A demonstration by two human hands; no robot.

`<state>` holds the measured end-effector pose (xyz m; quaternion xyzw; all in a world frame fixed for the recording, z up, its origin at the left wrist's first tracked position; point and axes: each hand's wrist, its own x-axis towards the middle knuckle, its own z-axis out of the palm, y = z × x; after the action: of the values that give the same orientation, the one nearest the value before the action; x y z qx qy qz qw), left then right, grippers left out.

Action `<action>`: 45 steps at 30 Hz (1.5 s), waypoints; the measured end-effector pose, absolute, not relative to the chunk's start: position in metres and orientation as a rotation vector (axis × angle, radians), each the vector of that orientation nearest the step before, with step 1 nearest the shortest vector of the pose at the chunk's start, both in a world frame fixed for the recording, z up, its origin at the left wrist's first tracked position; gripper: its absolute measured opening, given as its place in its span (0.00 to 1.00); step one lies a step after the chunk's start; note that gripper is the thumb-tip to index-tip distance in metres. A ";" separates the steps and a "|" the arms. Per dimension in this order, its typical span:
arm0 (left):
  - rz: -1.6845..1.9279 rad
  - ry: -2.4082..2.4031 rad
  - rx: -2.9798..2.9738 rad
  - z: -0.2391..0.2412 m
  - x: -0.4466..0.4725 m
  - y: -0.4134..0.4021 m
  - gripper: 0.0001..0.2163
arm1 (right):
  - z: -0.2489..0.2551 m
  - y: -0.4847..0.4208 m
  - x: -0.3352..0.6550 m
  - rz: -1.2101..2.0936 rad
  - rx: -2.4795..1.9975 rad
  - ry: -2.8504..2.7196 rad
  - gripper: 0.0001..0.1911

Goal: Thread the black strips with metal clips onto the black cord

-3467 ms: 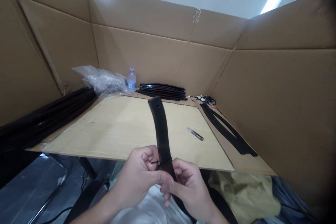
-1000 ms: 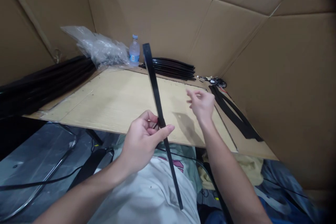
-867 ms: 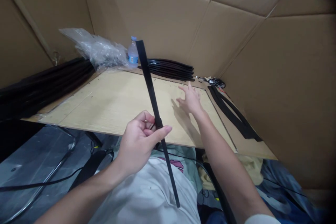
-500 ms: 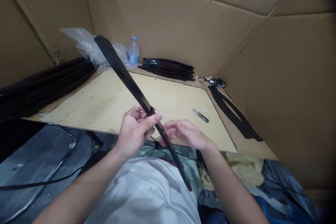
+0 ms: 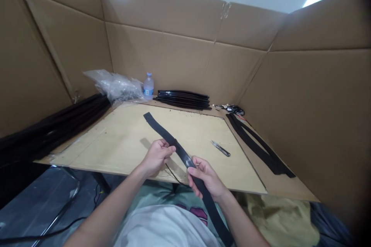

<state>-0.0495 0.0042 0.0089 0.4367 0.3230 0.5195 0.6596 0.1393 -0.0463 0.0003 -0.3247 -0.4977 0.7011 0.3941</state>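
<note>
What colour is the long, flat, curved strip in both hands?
Black: the long, flat, curved strip shows best in the head view, the only one here.

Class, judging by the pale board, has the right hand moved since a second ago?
Yes, closer in: the right hand came from over the far part of the pale board to its front edge.

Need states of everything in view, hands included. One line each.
Black strip: held slantwise, gently curved
Left hand: pinching strip
Right hand: gripping strip, nearer the body
Snips: lying on board, unheld
Bottle: upright, capped
Clear plastic: crumpled
Back strips: stacked
Cables: tangled
</note>
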 end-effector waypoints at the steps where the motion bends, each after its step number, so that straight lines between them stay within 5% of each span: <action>1: 1.198 0.770 1.001 0.006 -0.049 0.006 0.15 | -0.002 -0.044 0.139 1.758 -0.823 -1.258 0.18; 25: 1.437 1.023 1.037 0.016 -0.051 -0.005 0.19 | 0.002 -0.042 0.126 1.655 -0.829 -1.126 0.17; 31: 1.331 0.973 1.041 0.026 -0.058 -0.004 0.18 | 0.004 -0.047 0.125 1.702 -0.831 -1.067 0.25; 45: 1.234 0.795 1.068 0.030 -0.058 -0.008 0.16 | 0.007 -0.056 0.127 1.547 -0.888 -1.455 0.17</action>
<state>-0.0576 -0.0083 0.0302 0.4635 0.3450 0.5358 0.6156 0.1268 -0.0562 0.0074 -0.3524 -0.5771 0.6136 0.4077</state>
